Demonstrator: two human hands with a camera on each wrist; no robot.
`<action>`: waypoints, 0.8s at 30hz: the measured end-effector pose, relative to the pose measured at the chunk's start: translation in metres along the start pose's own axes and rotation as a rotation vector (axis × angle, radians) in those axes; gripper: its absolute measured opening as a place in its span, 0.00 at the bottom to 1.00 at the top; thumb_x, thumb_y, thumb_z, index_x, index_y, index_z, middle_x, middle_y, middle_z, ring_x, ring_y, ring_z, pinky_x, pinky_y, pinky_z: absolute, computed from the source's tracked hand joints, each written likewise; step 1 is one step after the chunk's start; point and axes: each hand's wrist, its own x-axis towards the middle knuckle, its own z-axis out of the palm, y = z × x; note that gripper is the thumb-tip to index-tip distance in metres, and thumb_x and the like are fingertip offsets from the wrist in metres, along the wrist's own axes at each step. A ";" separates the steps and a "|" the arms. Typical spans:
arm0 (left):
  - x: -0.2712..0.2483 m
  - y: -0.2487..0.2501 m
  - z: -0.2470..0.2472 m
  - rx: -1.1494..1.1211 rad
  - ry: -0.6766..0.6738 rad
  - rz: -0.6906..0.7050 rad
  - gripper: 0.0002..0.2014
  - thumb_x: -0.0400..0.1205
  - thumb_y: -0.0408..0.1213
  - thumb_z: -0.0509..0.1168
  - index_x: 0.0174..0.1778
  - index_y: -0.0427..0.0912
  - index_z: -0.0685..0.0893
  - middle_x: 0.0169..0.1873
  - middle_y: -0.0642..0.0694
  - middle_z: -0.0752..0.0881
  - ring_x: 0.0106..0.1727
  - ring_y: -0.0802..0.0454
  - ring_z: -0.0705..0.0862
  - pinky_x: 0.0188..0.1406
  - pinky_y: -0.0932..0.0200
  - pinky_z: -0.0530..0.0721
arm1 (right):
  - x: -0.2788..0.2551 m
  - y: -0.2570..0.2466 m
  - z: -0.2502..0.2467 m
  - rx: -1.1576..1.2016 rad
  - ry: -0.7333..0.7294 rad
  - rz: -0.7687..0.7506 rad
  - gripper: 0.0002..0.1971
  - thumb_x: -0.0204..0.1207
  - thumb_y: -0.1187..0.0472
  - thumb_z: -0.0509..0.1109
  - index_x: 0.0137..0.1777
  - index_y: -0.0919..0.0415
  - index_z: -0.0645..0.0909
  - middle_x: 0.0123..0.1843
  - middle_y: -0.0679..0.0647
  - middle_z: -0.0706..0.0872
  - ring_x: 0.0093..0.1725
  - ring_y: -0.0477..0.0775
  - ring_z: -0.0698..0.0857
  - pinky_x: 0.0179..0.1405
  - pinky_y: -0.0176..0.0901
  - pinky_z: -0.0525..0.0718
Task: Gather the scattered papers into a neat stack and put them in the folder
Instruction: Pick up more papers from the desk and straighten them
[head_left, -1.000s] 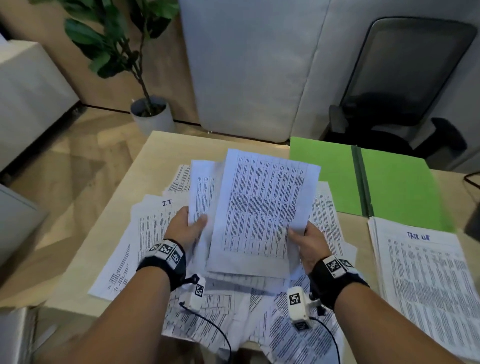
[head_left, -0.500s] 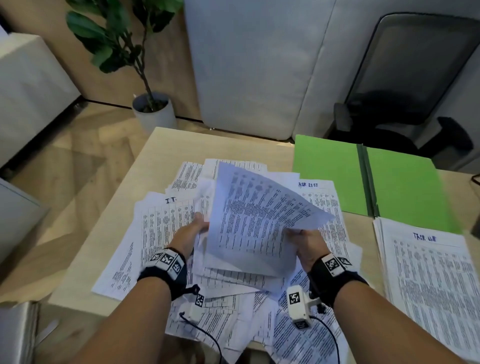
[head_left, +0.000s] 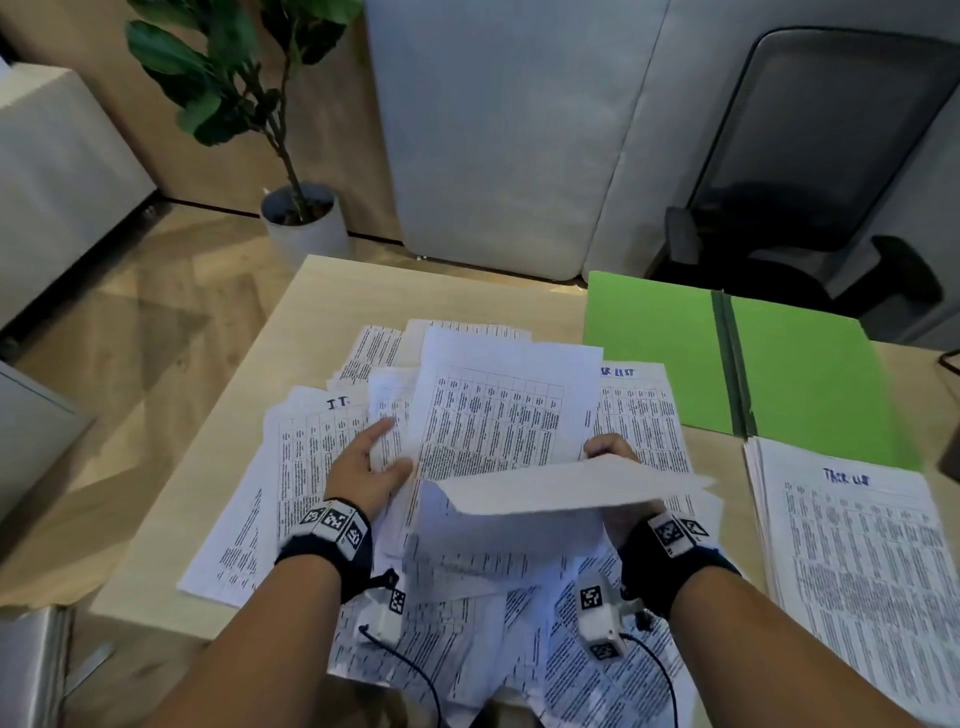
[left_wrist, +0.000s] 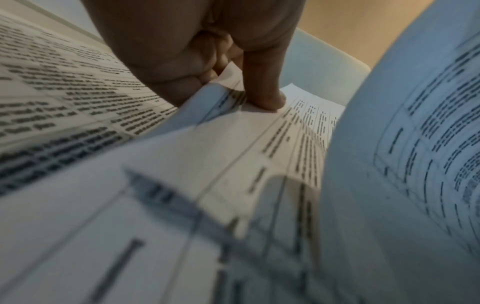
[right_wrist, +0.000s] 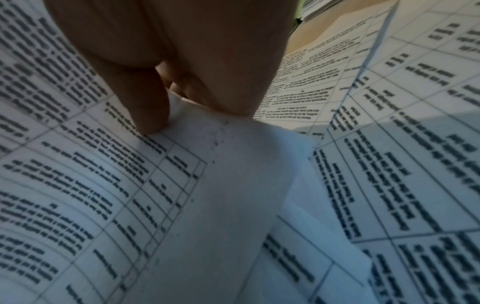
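Dim, bluish; wrist views blurred, edges warped.

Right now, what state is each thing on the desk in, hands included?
Green folder: open flat, no papers inside.
Scattered papers: loose, overlapping.
Task list stack: piled beside the folder.
Left hand: pinching sheets.
Right hand: pinching a bent-over sheet.

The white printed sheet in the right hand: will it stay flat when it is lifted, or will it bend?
Probably it bends: the white printed sheet already droops and folds over where the right hand pinches only one edge. It looks thin and light, so it may slide off the loose paper pile easily.
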 end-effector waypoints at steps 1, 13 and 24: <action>-0.002 0.001 0.000 0.015 -0.018 0.014 0.27 0.79 0.37 0.70 0.73 0.58 0.74 0.76 0.52 0.71 0.78 0.47 0.68 0.74 0.47 0.66 | 0.002 0.001 -0.001 -0.038 0.017 -0.005 0.08 0.67 0.74 0.65 0.40 0.60 0.75 0.29 0.50 0.81 0.27 0.49 0.78 0.25 0.34 0.77; -0.003 0.001 0.018 -0.074 -0.100 -0.170 0.08 0.78 0.47 0.69 0.46 0.49 0.90 0.44 0.46 0.92 0.47 0.46 0.89 0.53 0.38 0.87 | 0.000 0.002 0.002 -0.212 -0.024 0.068 0.31 0.73 0.82 0.66 0.72 0.55 0.72 0.54 0.61 0.89 0.52 0.60 0.88 0.49 0.53 0.87; -0.030 0.076 0.020 0.036 -0.041 0.174 0.20 0.76 0.54 0.70 0.60 0.49 0.81 0.49 0.51 0.86 0.51 0.49 0.84 0.48 0.56 0.82 | 0.012 -0.012 0.027 -0.349 0.101 0.011 0.25 0.73 0.79 0.66 0.67 0.58 0.78 0.53 0.60 0.88 0.54 0.67 0.87 0.55 0.61 0.87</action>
